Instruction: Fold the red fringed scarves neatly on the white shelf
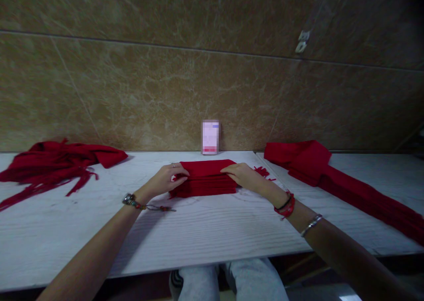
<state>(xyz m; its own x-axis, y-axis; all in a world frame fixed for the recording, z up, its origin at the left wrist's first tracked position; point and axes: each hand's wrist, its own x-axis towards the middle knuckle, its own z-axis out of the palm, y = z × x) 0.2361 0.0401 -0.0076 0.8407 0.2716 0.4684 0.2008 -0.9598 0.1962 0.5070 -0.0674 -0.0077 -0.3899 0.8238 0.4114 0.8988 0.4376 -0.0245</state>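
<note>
In front of me a folded red scarf (pixel 205 186) lies on the white table, its layers stacked in a flat rectangle. My left hand (pixel 167 179) grips its left end, thumb and fingers pinched on the upper layer. At the right end, my right hand (pixel 238 173) pinches the same layer between thumb and fingers. Red fringe (pixel 262 172) pokes out on the table just beyond my right hand. Part of each end of the scarf is hidden under my hands.
A crumpled red fringed scarf (pixel 59 161) lies at the left. Another red scarf (pixel 314 164), partly folded, stretches off to the right edge. A phone (pixel 210 137) leans against the tiled wall (pixel 149 93). The white table (pixel 205 230) ends just above my knees.
</note>
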